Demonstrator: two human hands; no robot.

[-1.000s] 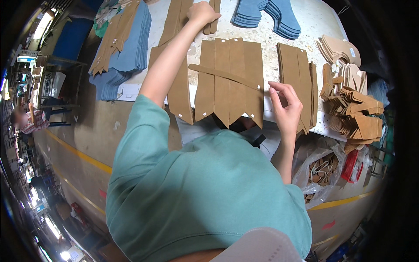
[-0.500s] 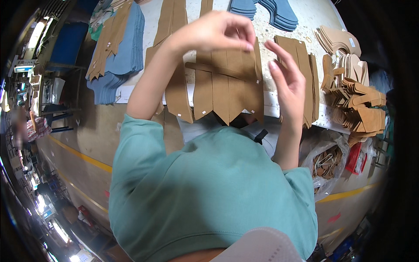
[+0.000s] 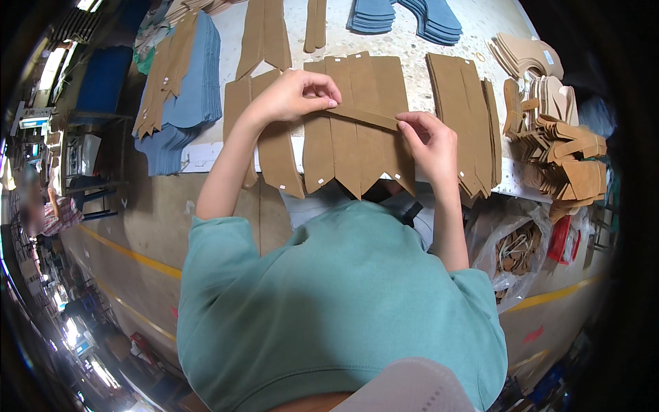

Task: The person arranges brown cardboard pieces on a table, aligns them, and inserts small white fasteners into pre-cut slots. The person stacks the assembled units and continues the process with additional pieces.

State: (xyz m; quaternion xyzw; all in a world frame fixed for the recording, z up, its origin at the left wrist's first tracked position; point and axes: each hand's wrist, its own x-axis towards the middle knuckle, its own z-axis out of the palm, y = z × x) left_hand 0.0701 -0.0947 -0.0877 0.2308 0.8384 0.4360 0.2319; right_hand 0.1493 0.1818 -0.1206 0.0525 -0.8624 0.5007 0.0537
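Note:
A narrow brown strip (image 3: 364, 118), apparently leather, slants across a row of flat brown pieces with pointed lower ends (image 3: 350, 151). Near the strip's left end, my left hand (image 3: 296, 96) pinches it between thumb and forefinger. My right hand (image 3: 432, 141) grips the other end with thumb and fingertips. The pieces beneath carry small white stickers along their edges. Beside my left wrist lie more long brown pieces (image 3: 278, 154), partly hidden by my forearm.
Right of my right hand stands a stack of brown panels (image 3: 456, 110). Blue stacked pieces (image 3: 199, 82) lie at the left, more at the far edge. Beige pieces (image 3: 525, 55) and brown bundles (image 3: 570, 147) sit far right. Below hangs a clear bag of scraps (image 3: 515, 254).
Both hands have come down toward me, the left also moving left. The strip, lying loose across the pieces before, is now held at its two ends.

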